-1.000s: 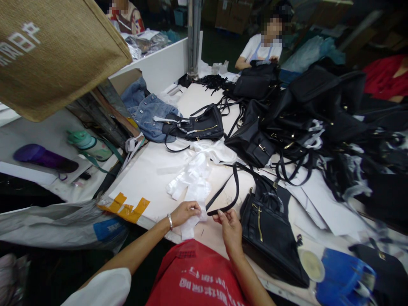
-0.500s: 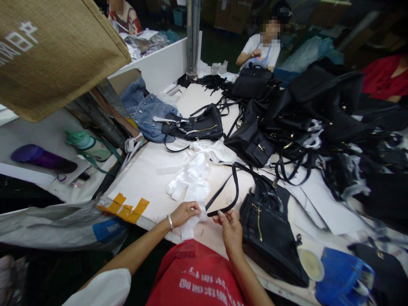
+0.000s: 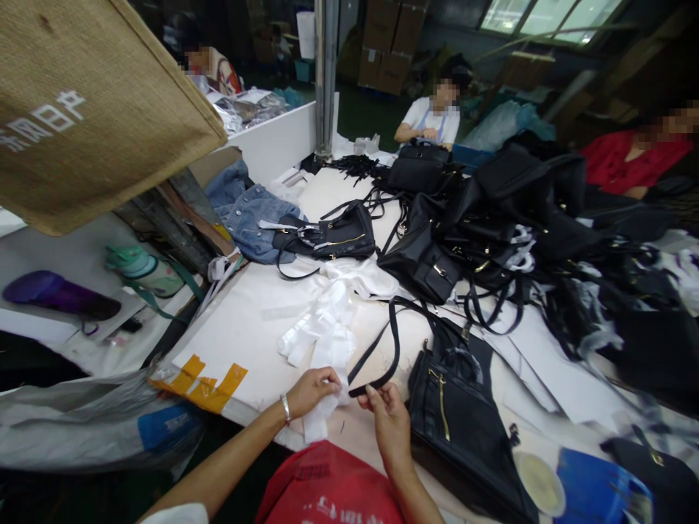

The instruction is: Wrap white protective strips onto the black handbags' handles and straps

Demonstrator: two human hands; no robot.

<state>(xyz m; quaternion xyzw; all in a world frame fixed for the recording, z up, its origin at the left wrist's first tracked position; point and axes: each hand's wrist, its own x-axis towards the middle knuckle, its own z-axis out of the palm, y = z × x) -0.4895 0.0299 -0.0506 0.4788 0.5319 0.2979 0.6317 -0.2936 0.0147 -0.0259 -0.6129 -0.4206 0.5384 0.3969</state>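
My left hand, with a silvery bracelet on its wrist, pinches a white strip of thin material. The strip hangs down by the table's near edge. Between thumb and fingers, my right hand grips a black strap near its end. This strap loops up and back to a black backpack with a gold zip, lying on the table just right of my right hand. More white strips lie in a loose heap beyond my left hand. The fingertips partly hide what they hold.
Black bags are piled at the back right. Another small backpack rests beside a denim garment. White sheets, a round yellowish dish and a blue container are at right. Co-workers sit beyond the table.
The camera has tilted up slightly, so the table and hands sit lower in the picture. Both hands keep their holds, with little movement relative to the backpack.
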